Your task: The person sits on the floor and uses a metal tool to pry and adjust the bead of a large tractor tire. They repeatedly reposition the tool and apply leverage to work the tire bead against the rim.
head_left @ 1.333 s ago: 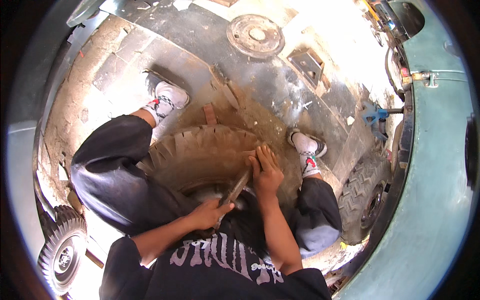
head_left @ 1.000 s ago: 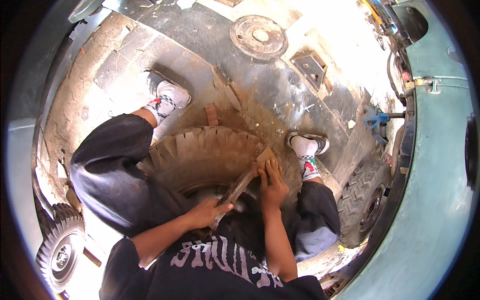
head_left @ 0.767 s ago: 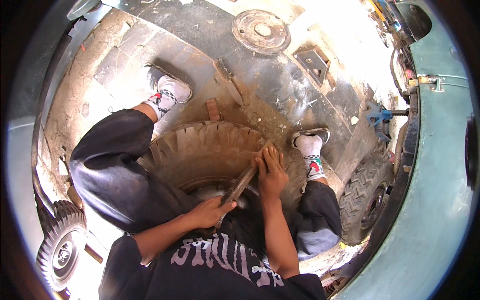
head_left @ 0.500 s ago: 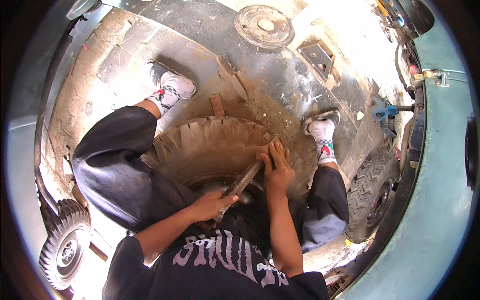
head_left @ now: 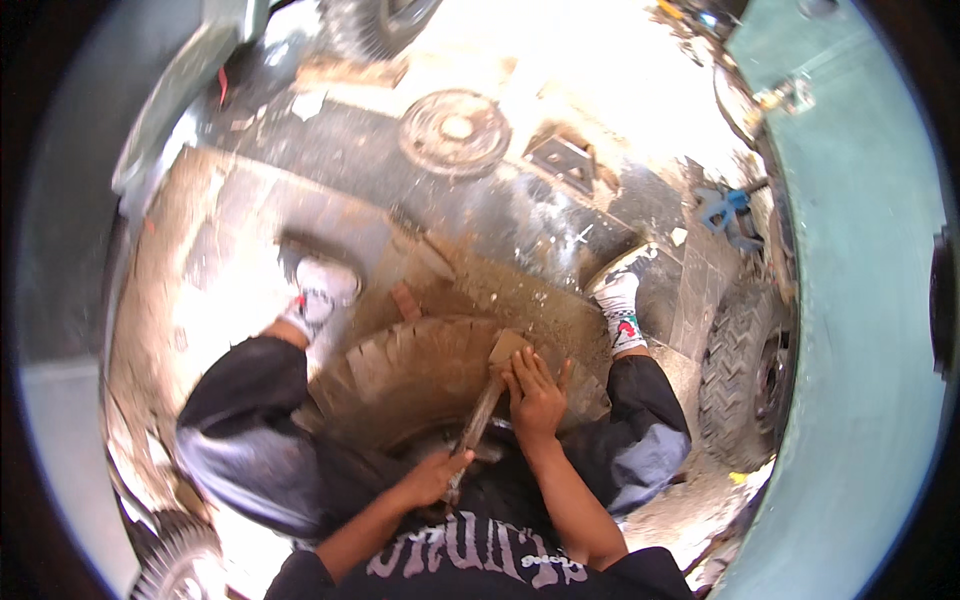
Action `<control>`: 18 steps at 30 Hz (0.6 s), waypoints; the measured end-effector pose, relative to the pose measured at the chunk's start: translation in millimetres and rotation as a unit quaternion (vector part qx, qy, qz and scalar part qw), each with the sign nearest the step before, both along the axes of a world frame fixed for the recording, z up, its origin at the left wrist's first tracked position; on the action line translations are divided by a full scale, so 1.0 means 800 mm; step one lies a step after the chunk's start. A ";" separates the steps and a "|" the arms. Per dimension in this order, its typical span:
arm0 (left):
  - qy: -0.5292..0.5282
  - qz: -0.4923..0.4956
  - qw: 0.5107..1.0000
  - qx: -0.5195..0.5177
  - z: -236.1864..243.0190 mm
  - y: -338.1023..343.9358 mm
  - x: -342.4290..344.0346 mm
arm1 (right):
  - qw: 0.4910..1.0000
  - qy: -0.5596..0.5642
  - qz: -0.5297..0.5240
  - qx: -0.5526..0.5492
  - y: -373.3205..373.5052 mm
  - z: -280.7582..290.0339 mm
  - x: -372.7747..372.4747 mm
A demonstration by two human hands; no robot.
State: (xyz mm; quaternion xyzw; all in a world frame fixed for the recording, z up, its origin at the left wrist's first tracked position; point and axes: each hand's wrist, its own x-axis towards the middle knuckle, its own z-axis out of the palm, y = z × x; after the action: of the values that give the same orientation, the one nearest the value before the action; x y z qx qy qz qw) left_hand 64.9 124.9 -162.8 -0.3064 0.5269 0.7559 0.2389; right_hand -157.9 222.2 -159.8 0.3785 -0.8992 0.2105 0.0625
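A large worn tyre (head_left: 400,375) stands between my legs, its tread facing away from me and part of its rim showing below. Across it lies a long-handled, hammer-like tool (head_left: 483,415) with a squared brown head at the tread. My left hand (head_left: 432,478) is closed round the lower handle, close to my shirt. At the tool's head, my right hand (head_left: 538,400) has its fingers stretched out and slightly apart, the fingertips touching the head's side. The underside of that hand is hidden.
Beyond the tyre are a reddish block (head_left: 405,302), a flat bar (head_left: 425,245), a round metal disc (head_left: 456,133) and an angled metal bracket (head_left: 563,162). A blue stand (head_left: 728,215) and another tyre (head_left: 740,375) are at right, beside a green vehicle panel (head_left: 860,300).
The view has shifted, so the floor things sit further left. My right hand's fingers have straightened and spread at the tool's head. My left hand keeps its hold on the handle.
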 end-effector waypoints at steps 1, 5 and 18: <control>-0.019 -0.010 1.000 0.000 -0.002 -0.005 -0.001 | 1.000 0.004 0.005 -0.015 -0.013 -0.003 -0.005; -0.005 -0.011 0.997 -0.080 -0.006 -0.003 -0.002 | 0.997 -0.055 0.000 -0.059 -0.040 -0.018 -0.002; -0.053 0.035 0.996 0.064 0.020 -0.009 0.001 | 0.984 -0.127 0.087 0.092 -0.015 0.020 -0.021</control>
State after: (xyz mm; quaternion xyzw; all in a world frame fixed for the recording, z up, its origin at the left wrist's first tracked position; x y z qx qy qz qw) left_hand 65.8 117.4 -147.1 -0.3484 0.4530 0.7788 0.2586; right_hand -174.4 210.6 -143.9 0.4296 -0.8789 0.1782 -0.1056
